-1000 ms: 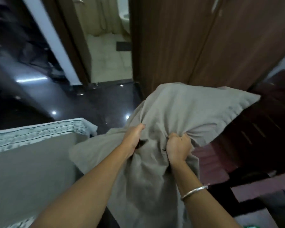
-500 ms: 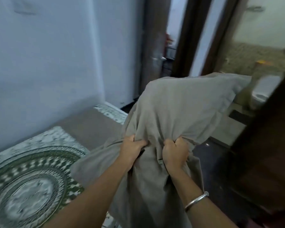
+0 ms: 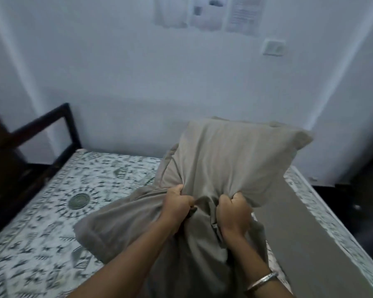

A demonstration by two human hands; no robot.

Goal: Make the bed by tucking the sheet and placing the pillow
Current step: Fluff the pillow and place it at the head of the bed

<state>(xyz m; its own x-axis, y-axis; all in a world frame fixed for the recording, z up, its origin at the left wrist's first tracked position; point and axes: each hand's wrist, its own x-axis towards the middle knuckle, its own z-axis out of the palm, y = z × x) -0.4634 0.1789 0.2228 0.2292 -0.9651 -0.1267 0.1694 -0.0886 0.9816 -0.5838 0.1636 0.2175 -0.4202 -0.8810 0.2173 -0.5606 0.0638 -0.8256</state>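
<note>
Left hand (image 3: pixel 177 206) and right hand (image 3: pixel 234 214) both fisted on grey pillow (image 3: pixel 220 160), held up over patterned sheet (image 3: pixel 52 222). Bed's right edge (image 3: pixel 323 214) near; sheet open to the left.

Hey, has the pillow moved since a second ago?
Yes. The pillow, gripped by the left hand and right hand, was over the dark floor beside the patterned sheet; now it is above that sheet.
</note>
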